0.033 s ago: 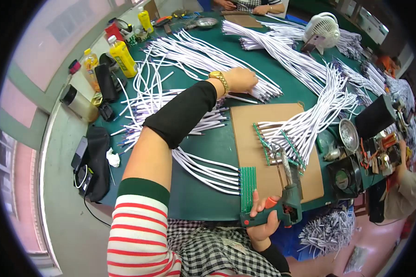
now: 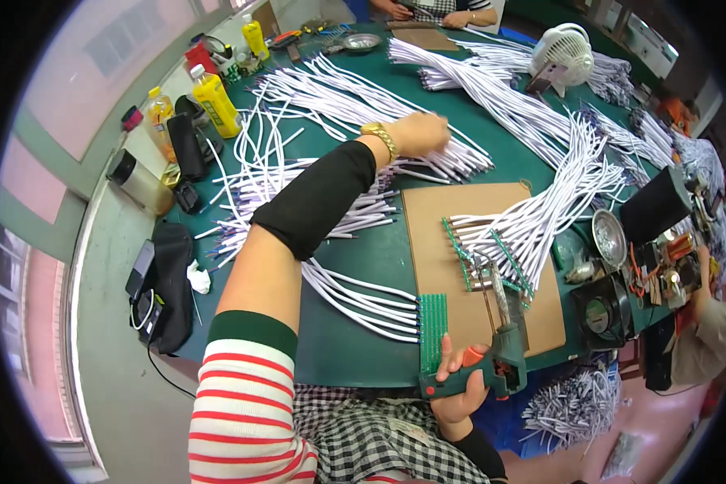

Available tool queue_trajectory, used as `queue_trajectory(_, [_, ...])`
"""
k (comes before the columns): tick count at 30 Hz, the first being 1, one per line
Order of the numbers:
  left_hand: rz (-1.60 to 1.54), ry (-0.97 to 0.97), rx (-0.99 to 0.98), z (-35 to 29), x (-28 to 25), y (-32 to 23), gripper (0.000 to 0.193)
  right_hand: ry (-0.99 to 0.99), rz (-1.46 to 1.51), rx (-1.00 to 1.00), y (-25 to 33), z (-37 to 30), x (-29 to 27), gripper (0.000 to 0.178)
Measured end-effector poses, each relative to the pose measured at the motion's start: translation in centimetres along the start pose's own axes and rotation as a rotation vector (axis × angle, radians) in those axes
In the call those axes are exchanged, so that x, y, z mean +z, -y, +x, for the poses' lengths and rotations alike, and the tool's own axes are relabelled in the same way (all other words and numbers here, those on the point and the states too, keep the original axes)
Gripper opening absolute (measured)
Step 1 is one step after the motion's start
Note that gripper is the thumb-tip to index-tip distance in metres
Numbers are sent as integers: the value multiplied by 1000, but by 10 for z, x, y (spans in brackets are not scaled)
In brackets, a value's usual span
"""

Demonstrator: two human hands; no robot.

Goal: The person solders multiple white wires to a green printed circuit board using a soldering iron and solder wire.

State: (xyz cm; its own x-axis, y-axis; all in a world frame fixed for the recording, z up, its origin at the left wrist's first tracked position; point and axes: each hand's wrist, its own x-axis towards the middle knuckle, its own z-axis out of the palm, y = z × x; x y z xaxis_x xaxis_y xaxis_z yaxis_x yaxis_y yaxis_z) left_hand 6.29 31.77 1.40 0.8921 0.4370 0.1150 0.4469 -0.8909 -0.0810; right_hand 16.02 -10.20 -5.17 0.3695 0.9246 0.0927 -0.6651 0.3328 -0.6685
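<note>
My left hand [image 2: 422, 135], with a gold watch at its wrist, reaches over a bundle of white cables [image 2: 363, 105] on the far side of the table. Its fingers are curled down at the cable ends; what they pinch is hidden. My right hand [image 2: 462, 383] is wrapped round a green soldering gun [image 2: 506, 359] with an orange trigger, tip pointing away from me. Beside that hand lies a green circuit board [image 2: 433, 323], a row of white cables [image 2: 363, 306] joined to its left edge. Further off, cables with green boards [image 2: 457, 252] on their ends rest on a cardboard sheet [image 2: 431, 234].
Yellow bottles [image 2: 215, 101] and a tumbler [image 2: 141, 181] stand along the left. On the right are a metal dish [image 2: 608, 238], a black square fan [image 2: 602, 310] and more cables [image 2: 573, 177]. A white fan [image 2: 563, 56] stands at the back. Co-workers sit far and right.
My left hand has shifted very slightly upward over the cable ends. The right hand and soldering gun have stayed in place.
</note>
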Motion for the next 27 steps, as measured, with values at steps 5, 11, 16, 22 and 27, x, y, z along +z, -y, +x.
queue_trajectory(5, [-211, -1296, -244, -27, -56, 47, 6, 14, -44, 7, 3, -9, 0, 42])
queue_trajectory(11, [-27, -1001, 146, -86, -161, -59, 16, -28, -1, -9, -1, -8, -5, 42])
queue_trajectory(16, [-236, 104, -114, -185, -154, -222, 20, -8, 28, -18, -2, -8, 0, 44])
queue_trajectory(22, [-948, 232, -309, -225, -45, -249, 15, 57, 19, -4, -5, -2, -5, 46])
queue_trajectory(27, [-1521, 164, -489, -224, -24, -251, 17, 79, 12, -14, -5, -2, -6, 44])
